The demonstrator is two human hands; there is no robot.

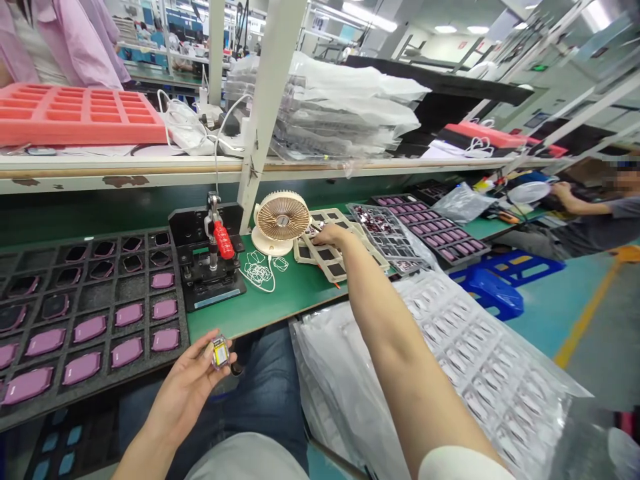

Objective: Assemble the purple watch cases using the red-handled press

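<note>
My left hand (200, 363) is raised over my lap, thumb and fingers closed around a small open smartwatch case (220, 352) with a yellow-edged part inside. My right hand (333, 235) reaches far forward to a beige compartment tray (334, 270) with dark square pieces in it. Its fingers are bent together low over the tray; what they pinch is too small to make out. Left of that hand stands a beige desk fan (283, 217). A black clamp fixture (207, 267) with a red handle sits on the green bench, nearer my left hand.
A dark foam tray (145, 280) of purple and black watch bodies lies at left. Bagged clear trays (465, 347) lie below my right arm. Further trays of purple parts (435, 230) stand at right. A shelf (190, 167) crosses above the bench. Another person's arm (583, 200) is at far right.
</note>
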